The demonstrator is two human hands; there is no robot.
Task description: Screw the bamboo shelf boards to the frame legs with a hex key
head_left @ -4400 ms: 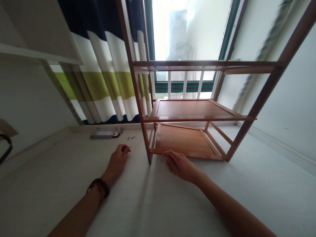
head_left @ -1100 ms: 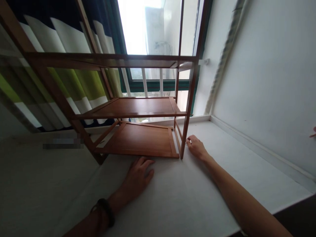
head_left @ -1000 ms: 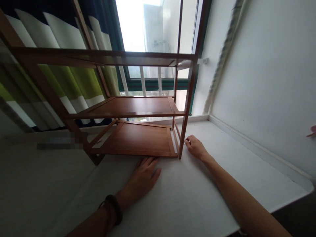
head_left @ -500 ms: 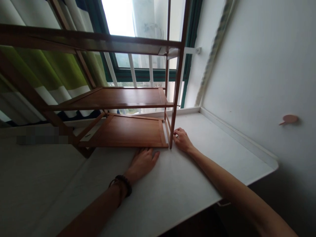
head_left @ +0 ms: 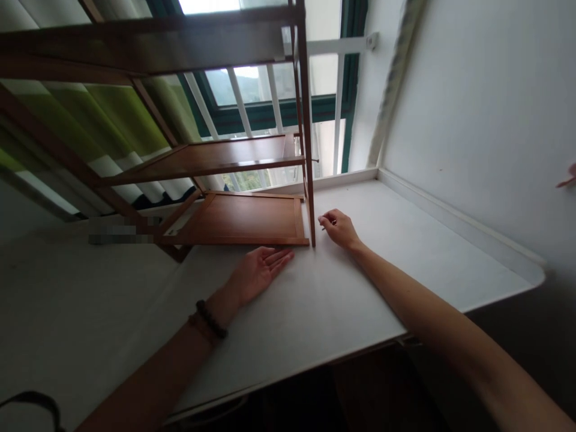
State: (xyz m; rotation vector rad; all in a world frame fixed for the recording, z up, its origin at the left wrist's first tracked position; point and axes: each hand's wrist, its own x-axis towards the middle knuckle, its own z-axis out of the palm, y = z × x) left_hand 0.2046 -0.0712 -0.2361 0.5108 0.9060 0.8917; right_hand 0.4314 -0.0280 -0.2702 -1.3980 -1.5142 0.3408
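Observation:
A brown wooden shelf rack (head_left: 308, 120) stands tilted in view on the white tabletop. Its lowest board (head_left: 252, 217) lies just above the tabletop, its right end beside the upright post. My left hand (head_left: 261, 273) is open, palm turned up, with the fingertips at the front edge of that board. To the right of the post, my right hand (head_left: 339, 228) is closed in a pinch on a small screw-like piece (head_left: 323, 228), too small to make out fully. A thin screw (head_left: 315, 160) sticks out of the post at the middle board (head_left: 211, 159).
The white tabletop (head_left: 270, 324) has a raised rim (head_left: 450, 219) along the wall and a front edge below my arms. Behind the rack are a window with white bars (head_left: 240, 102) and a striped curtain (head_left: 90, 120). A black strap-like loop (head_left: 36, 397) shows at lower left.
My left hand has turned from palm down to palm up near the board's edge. My right hand has drawn slightly away from the post. The view has shifted.

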